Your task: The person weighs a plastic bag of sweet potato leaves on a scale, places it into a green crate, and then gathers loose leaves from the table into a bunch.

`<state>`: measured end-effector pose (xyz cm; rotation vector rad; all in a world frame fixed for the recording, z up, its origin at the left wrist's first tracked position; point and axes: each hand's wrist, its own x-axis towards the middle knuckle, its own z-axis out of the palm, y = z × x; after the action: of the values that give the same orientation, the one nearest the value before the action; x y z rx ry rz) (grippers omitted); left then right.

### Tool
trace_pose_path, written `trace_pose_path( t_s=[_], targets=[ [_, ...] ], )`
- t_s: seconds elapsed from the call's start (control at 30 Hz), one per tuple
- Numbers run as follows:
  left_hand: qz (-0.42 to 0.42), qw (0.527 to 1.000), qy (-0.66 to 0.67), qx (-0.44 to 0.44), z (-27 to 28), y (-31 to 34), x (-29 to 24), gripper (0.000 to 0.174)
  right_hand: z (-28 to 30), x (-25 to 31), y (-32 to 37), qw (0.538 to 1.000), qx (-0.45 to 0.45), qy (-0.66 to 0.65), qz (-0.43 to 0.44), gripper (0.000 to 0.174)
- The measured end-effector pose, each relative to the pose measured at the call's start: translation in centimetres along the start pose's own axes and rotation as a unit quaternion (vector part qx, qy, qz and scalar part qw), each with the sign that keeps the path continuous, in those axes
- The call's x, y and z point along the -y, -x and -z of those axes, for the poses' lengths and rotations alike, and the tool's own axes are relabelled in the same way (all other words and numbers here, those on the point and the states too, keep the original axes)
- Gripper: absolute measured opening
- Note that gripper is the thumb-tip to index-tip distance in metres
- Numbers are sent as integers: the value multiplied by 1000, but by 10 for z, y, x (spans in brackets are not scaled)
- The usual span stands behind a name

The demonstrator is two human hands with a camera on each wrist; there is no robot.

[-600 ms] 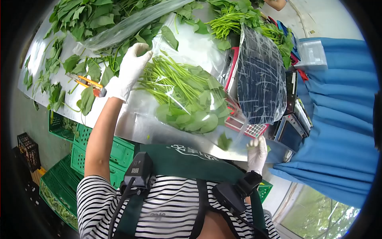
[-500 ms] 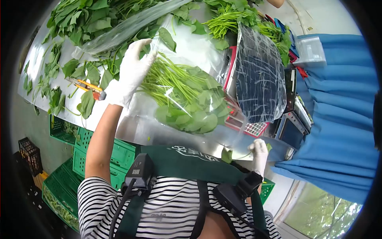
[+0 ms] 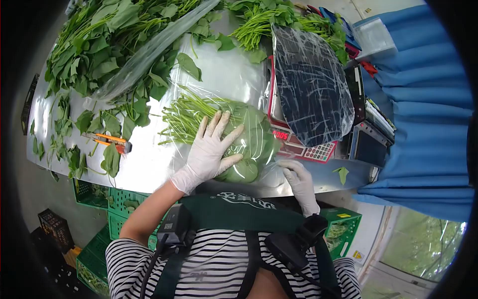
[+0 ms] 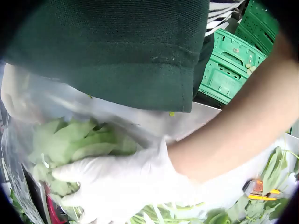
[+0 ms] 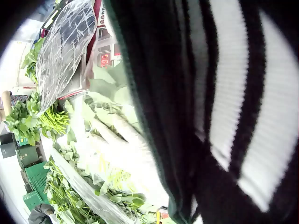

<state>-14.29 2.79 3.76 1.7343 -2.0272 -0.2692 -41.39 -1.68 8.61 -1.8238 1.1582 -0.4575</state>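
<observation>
Flat across a clear plastic bag of leafy stems [image 3: 249, 127], my gloved left hand [image 3: 206, 154] rests with its fingers spread. The left wrist view has this hand [image 4: 117, 182] over the bagged leaves [image 4: 79, 140]. At the leafy end of the bag, close to the table's near edge, is my gloved right hand [image 3: 300, 185], fingers loosely bent beside the loose plastic; whether they pinch it is unclear. The stem ends point left. Clothing covers much of the right wrist view, where the left hand's fingers [image 5: 119, 133] show on the bag.
A red-framed scale [image 3: 304, 151] with a plastic-wrapped top [image 3: 313, 82] stands right of the bag. Loose greens [image 3: 99, 47] heap at the upper left, near an orange cutter [image 3: 110, 141]. Green crates [image 3: 343, 226] stand below the table edge. A loose leaf [image 3: 342, 174] lies at right.
My left hand has moved from beside the stem ends rightward and down onto the bag. My right hand has moved left to the bag's end, and the leaf near it lies apart on the table.
</observation>
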Motion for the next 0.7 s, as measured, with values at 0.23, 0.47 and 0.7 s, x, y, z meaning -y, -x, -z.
trace_pose_path(
  t_s=[0.23, 0.47, 0.7],
  targets=[
    [2, 1000, -2, 20, -1, -1, 1, 66, -6, -14, 2, 896, 60, -409, -164, 31],
    [22, 993, 93, -63, 11, -15, 19, 56, -10, -9, 20, 947, 140, -235, -170, 25],
    [-26, 1000, -16, 9, 25, -75, 71, 44, -15, -1, 20, 964, 71, -234, -106, 28]
  ],
)
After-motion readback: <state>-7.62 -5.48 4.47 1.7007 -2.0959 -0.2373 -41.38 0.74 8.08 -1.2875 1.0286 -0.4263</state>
